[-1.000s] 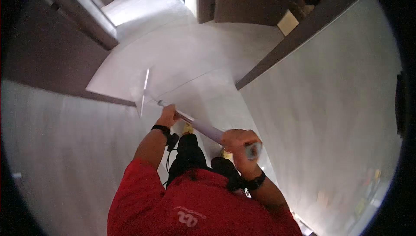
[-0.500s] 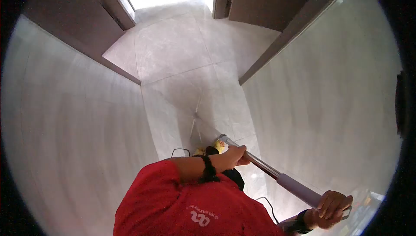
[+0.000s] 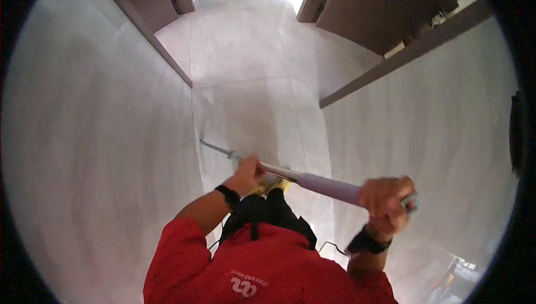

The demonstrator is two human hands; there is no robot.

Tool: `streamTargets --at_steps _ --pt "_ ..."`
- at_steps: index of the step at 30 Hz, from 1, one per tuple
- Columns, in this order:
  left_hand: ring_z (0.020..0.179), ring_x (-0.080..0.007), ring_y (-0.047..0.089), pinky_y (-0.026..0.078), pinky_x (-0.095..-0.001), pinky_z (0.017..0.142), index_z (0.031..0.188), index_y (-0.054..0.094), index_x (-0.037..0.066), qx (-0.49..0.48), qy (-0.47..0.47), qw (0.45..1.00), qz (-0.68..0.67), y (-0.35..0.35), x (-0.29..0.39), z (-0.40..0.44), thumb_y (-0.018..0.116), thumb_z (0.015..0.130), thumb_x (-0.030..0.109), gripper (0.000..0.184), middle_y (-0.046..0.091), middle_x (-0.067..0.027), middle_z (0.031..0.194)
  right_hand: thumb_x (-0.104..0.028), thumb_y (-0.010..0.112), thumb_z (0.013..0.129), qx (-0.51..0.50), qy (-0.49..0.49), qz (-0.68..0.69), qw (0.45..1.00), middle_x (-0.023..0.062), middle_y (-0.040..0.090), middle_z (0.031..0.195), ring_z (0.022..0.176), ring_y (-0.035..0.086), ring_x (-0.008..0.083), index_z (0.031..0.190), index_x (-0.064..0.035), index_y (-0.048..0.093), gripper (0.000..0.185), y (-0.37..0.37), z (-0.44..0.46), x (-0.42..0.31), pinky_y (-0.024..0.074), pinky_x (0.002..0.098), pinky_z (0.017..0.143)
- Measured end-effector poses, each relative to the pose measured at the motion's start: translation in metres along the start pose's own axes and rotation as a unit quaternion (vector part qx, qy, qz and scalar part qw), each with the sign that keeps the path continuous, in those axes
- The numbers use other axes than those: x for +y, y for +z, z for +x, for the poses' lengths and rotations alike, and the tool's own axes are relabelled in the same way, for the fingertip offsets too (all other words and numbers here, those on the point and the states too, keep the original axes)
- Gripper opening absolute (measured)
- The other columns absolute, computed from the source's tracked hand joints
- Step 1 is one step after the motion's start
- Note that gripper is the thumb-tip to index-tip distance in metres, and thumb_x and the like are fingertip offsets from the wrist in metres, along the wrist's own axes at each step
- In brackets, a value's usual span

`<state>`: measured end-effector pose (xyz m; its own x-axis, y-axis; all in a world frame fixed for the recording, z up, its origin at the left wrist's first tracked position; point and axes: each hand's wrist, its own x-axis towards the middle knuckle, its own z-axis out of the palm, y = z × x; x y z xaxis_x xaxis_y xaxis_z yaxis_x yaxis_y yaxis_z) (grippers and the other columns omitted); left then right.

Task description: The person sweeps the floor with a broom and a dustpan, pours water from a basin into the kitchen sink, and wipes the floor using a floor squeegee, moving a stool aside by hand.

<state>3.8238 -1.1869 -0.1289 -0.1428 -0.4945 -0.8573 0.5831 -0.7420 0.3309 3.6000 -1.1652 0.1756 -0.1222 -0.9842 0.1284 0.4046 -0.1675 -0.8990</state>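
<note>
The fingers of the right hand [image 3: 387, 202] are curled together around the upper end of a long pole [image 3: 283, 173], over its lavender grip [image 3: 330, 188]; a greyish end cap [image 3: 412, 202] sticks out just past them. The left hand [image 3: 247, 174] wraps lower down, around the shaft; motion blur hides how each of its fingers lies. The pole slants across the front of the body, its top on the right, its lower end near the foot of the left wall [image 3: 111, 136]. There a thin, flat head [image 3: 200, 143] shows almost edge-on, lined up along the base of that wall; whether it touches the wall, I cannot tell.

Black bands circle both wrists. Beyond the arms come a red shirt [image 3: 268, 267] with white lettering, dark trousers [image 3: 262, 212] and yellow footwear [image 3: 285, 184] beneath the pole. The feet stand on a pale tiled floor [image 3: 240, 41] between the left wall and a similar grey right wall [image 3: 413, 125]. Farther ahead are a dark brown door [image 3: 379, 8] and a brightly lit doorway.
</note>
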Motion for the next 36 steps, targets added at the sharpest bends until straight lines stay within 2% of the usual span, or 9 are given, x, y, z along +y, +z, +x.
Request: streamTargets --at_steps 4,6,9,11,14,20,26,32,36 --pt "0.066 -0.0221 0.058 0.054 -0.0355 0.061 0.081 0.049 0.003 -0.171 0.168 0.917 0.318 0.048 -0.032 -0.038 0.045 0.089 0.029 0.027 0.056 -0.0119 0.077 -0.013 0.057 0.081 -0.094 -0.096 0.007 0.991 -0.0033 0.039 0.047 0.035 0.036 0.0075 0.074 -0.0099 0.038 0.020 -0.027 -0.017 -0.063 0.0330 0.0233 0.036" --pt "0.065 -0.0218 0.059 0.055 -0.0368 0.062 0.079 0.048 0.002 -0.071 -0.069 0.988 0.122 0.108 -0.045 -0.063 0.043 0.089 0.031 0.031 0.057 -0.0128 0.074 -0.012 0.056 0.082 -0.168 -0.109 -0.022 0.979 -0.0031 0.039 0.046 0.034 0.038 0.0070 0.074 -0.0092 0.037 0.021 -0.023 -0.023 -0.101 0.0345 0.0219 0.036" --pt "0.061 -0.0208 0.059 0.055 -0.0357 0.060 0.078 0.046 0.002 -0.173 -0.131 0.971 0.099 0.134 -0.083 -0.042 0.047 0.085 0.027 0.025 0.056 -0.0100 0.071 -0.012 0.055 0.082 -0.183 -0.121 -0.069 0.973 -0.0029 0.041 0.045 0.034 0.039 0.0066 0.074 -0.0081 0.036 0.021 -0.013 -0.053 -0.118 0.0365 0.0212 0.037" --pt "0.061 -0.0205 0.059 0.055 -0.0358 0.059 0.079 0.046 0.002 -0.218 -0.128 0.962 0.109 0.142 -0.075 -0.045 0.048 0.084 0.026 0.024 0.055 -0.0090 0.071 -0.013 0.052 0.083 0.016 -0.274 -0.228 0.934 -0.0018 0.042 0.045 0.034 0.039 0.0066 0.074 -0.0075 0.036 0.019 0.003 -0.070 -0.106 0.0389 0.0217 0.041" --pt "0.059 -0.0185 0.058 0.055 -0.0344 0.056 0.078 0.046 0.004 -0.207 -0.068 0.973 0.070 0.141 -0.058 -0.044 0.050 0.085 0.020 0.019 0.054 -0.0072 0.072 -0.013 0.048 0.084 -0.025 -0.299 -0.224 0.927 -0.0012 0.040 0.045 0.037 0.040 0.0064 0.073 -0.0086 0.036 0.017 0.024 -0.068 -0.102 0.0391 0.0207 0.044" --pt "0.063 -0.0244 0.052 0.052 -0.0413 0.061 0.088 0.034 0.003 -0.196 -0.008 0.972 -0.126 0.154 -0.018 0.057 0.050 0.078 0.004 0.019 0.044 -0.0119 0.078 -0.016 0.048 0.087 0.183 -0.204 -0.285 0.918 0.0024 0.049 0.058 0.049 0.045 0.0110 0.071 -0.0094 0.041 0.018 -0.054 -0.062 -0.005 0.0380 0.0293 0.047" --pt "0.051 -0.0229 0.050 0.050 -0.0423 0.047 0.098 0.029 0.004 -0.062 -0.060 0.981 0.173 0.141 -0.052 0.107 0.040 0.083 0.012 0.020 0.045 -0.0133 0.072 -0.016 0.050 0.089 0.147 -0.172 -0.233 0.946 0.0082 0.054 0.066 0.055 0.051 0.0171 0.081 -0.0087 0.039 0.015 -0.073 -0.115 0.050 0.0471 0.0349 0.055" --pt "0.049 -0.0264 0.057 0.053 -0.0410 0.047 0.093 0.043 -0.001 -0.131 -0.081 0.908 0.389 0.156 -0.221 0.053 0.040 0.086 0.029 0.031 0.055 -0.0158 0.068 -0.010 0.048 0.087 0.340 -0.184 -0.222 0.895 0.0007 0.040 0.061 0.055 0.036 0.0110 0.075 -0.0104 0.036 0.017 -0.135 -0.253 0.003 0.0356 0.0301 0.056" --pt "0.048 -0.0271 0.057 0.053 -0.0389 0.046 0.089 0.047 -0.001 -0.241 -0.137 0.814 0.510 0.107 -0.319 0.003 0.040 0.085 0.035 0.037 0.056 -0.0132 0.061 -0.006 0.048 0.084 0.479 -0.160 -0.257 0.824 -0.0009 0.036 0.061 0.055 0.038 0.0101 0.073 -0.0106 0.033 0.019 -0.111 -0.354 -0.040 0.0443 0.0335 0.065"
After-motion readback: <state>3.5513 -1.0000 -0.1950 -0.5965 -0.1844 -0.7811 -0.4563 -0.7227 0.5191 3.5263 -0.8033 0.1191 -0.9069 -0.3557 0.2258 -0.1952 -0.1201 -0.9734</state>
